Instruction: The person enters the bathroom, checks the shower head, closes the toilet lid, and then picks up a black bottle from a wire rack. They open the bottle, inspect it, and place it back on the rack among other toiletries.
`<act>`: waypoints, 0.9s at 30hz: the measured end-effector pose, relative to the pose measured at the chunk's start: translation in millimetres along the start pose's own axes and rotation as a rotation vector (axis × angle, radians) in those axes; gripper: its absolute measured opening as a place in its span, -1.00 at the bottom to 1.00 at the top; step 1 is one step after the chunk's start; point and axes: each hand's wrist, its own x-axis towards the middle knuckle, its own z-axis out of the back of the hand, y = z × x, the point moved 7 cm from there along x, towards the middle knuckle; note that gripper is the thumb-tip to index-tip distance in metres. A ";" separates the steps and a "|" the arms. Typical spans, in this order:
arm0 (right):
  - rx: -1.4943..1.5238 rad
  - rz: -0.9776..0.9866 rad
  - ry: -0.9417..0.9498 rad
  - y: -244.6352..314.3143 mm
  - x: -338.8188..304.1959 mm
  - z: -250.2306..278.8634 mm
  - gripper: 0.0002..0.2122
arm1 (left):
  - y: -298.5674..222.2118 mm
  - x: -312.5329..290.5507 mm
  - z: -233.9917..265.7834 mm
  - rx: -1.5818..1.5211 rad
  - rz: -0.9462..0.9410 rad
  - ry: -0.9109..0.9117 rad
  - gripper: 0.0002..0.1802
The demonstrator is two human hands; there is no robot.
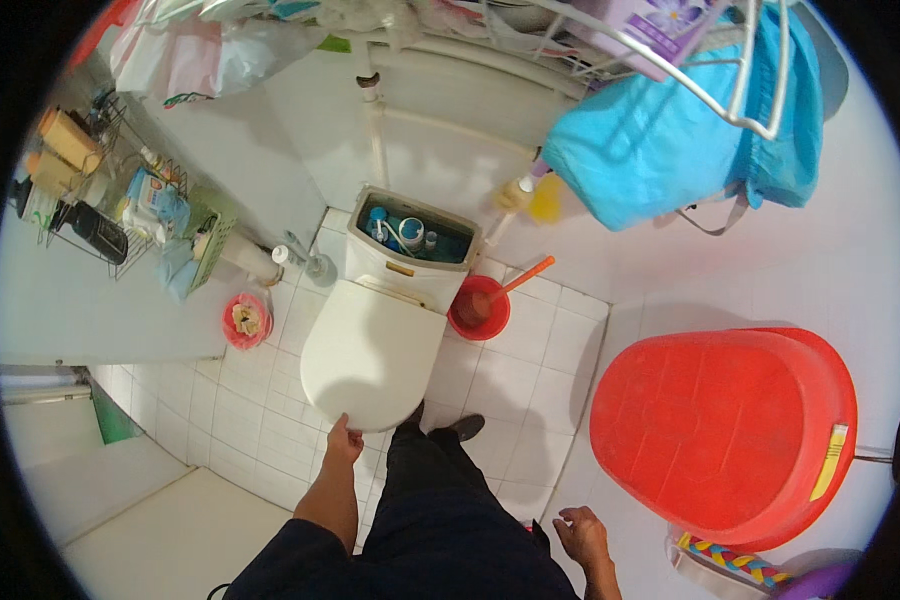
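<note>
The white toilet lid (375,345) lies down over the bowl in front of me. At its front left edge, my left hand (344,440) grips the rim with fingers closed on it. Behind the lid stands the cistern (410,268) with its top off; blue water and the white-and-blue flush fittings (408,233) show inside. My right hand (582,536) hangs at my right side, fingers loosely bent and apart, holding nothing.
A red bucket (492,325) with an orange-handled plunger (515,284) stands right of the toilet. On the left are a pink waste bin (238,335), a toilet brush (315,265) and wire shelves (135,245). A large red basin (710,430) hangs right; a blue bag (650,140) hangs above.
</note>
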 end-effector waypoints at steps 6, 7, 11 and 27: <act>-0.023 0.035 0.010 1.1 -7.0 -9.4 -0.76 | 3.8 25.0 20.1 -0.017 0.064 -0.090 -0.71; -0.012 0.043 0.005 5.9 -8.5 -7.3 -0.76 | 5.4 26.8 21.4 -0.010 0.078 -0.132 -0.71; -0.046 0.038 0.004 11.1 -7.8 -5.9 -0.75 | 11.3 37.5 26.3 -0.067 0.082 -0.121 -0.75; -0.045 0.153 -0.040 30.8 -4.4 13.3 -0.76 | 26.3 69.9 41.2 -0.177 0.247 -0.071 -0.61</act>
